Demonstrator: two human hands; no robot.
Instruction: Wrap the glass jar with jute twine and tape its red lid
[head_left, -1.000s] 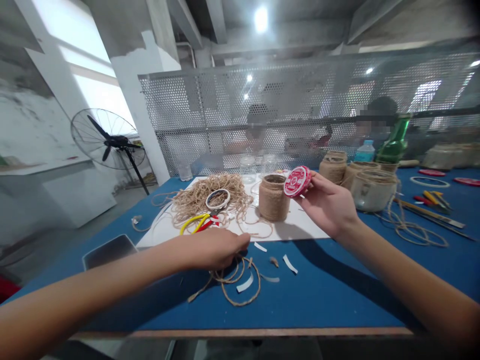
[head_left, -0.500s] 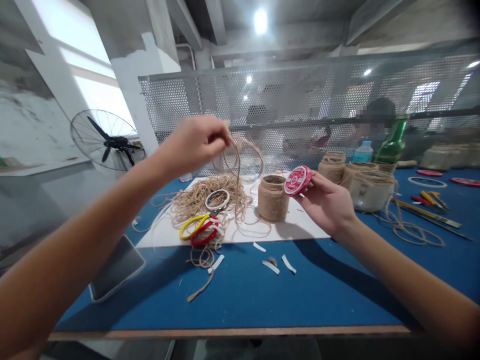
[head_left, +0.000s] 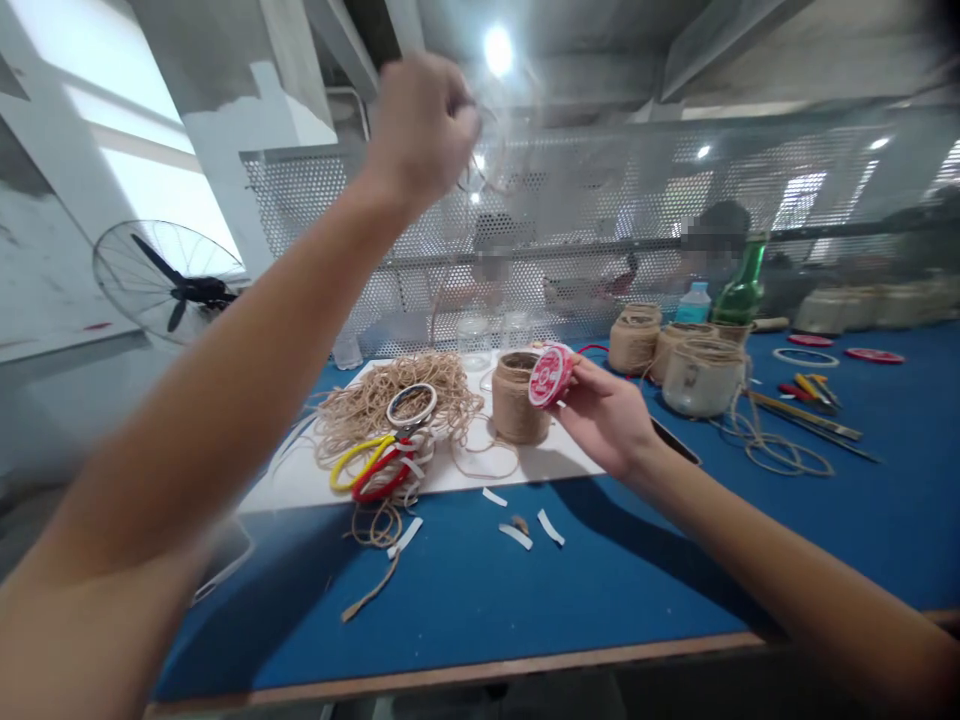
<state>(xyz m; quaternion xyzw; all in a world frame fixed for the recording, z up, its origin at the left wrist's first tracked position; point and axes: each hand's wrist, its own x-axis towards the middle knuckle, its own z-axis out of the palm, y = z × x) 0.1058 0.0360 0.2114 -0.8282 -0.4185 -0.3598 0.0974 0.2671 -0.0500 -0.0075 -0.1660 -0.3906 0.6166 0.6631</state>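
Note:
My left hand [head_left: 421, 130] is raised high above the table, blurred by motion, pinching a thin strand of jute twine [head_left: 474, 165] that is barely visible. My right hand [head_left: 604, 418] holds a round red-and-white lid [head_left: 550, 376] by its edge, just beside a twine-wrapped jar [head_left: 514, 400]. A tangled heap of twine [head_left: 390, 408] lies on a white board [head_left: 300, 490], with a metal ring [head_left: 412, 405] on top. Red-and-yellow-handled scissors [head_left: 375, 468] rest against the heap.
Several twine-wrapped jars [head_left: 703, 378] stand on the blue table [head_left: 637, 570] to the right, near a green bottle [head_left: 742, 285]. Hand tools [head_left: 810, 390] lie further right. White paper strips lie near the front. Two co-workers [head_left: 712, 240] sit behind a perforated metal screen [head_left: 637, 180].
My left hand has risen much higher, lifting the twine away from the table. My right hand still holds the lid, and the whole view has shifted slightly left.

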